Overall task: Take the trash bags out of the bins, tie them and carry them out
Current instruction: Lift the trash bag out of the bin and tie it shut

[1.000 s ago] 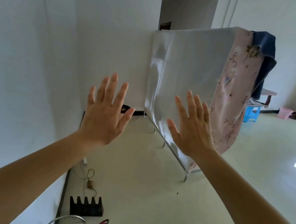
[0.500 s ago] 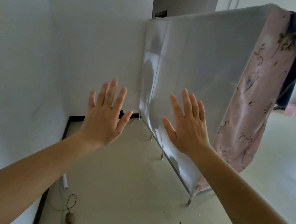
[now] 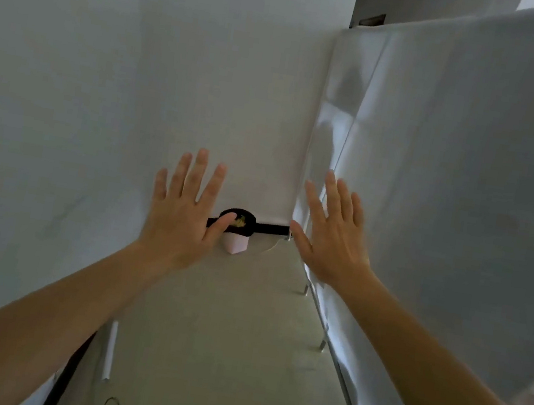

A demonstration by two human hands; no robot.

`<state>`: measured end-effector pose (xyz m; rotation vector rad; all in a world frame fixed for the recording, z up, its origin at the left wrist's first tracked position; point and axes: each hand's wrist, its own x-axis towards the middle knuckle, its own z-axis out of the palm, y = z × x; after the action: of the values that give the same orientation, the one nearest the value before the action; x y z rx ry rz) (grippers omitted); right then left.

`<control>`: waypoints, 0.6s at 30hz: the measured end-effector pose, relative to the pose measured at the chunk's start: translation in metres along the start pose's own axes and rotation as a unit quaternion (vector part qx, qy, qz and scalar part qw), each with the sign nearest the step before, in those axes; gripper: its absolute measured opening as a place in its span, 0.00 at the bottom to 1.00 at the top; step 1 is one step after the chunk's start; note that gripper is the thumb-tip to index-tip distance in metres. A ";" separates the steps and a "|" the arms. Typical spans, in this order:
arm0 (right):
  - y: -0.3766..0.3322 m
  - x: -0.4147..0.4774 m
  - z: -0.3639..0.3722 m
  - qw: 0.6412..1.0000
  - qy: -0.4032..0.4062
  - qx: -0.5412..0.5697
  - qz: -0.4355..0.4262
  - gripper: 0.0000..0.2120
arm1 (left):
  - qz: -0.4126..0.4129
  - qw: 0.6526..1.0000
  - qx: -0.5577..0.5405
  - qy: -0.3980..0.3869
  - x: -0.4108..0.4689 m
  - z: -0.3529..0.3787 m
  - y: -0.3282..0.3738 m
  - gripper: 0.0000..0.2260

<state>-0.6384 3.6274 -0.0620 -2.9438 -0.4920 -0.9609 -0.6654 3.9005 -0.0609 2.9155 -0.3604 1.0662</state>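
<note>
Both hands are up in the middle of the frame, fingers spread and straight, holding nothing: the left hand left of centre, the right hand right of centre. Between them, at the foot of the far wall, a small pink bin stands on the floor, lined with a black bag. The left thumb overlaps its rim in the picture. A white sheet over a metal-legged frame fills the right side.

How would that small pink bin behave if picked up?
Probably light: the pink bin looks small, with few yellowish scraps showing. Its black bag, folded over the rim, is likely floppy. Tapering downward, it might tip.
</note>
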 end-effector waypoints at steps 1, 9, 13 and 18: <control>0.003 0.021 0.023 1.000 0.000 0.003 -0.009 0.34 | -0.004 1.000 0.007 -0.001 0.014 0.022 -0.013 0.35; 0.030 0.227 0.163 0.999 -0.005 0.009 -0.044 0.34 | -0.035 0.999 0.018 -0.018 0.183 0.162 -0.119 0.36; 0.052 0.314 0.213 0.999 0.013 0.021 -0.049 0.34 | -0.047 0.999 0.002 -0.017 0.280 0.216 -0.151 0.35; 0.092 0.394 0.313 0.998 -0.010 0.036 -0.054 0.34 | -0.015 0.999 0.006 -0.041 0.360 0.319 -0.174 0.34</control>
<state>-0.1307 3.6869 -0.0805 -2.8913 -0.6791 -0.9029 -0.1580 3.9643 -0.0648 2.9714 -0.3112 0.9509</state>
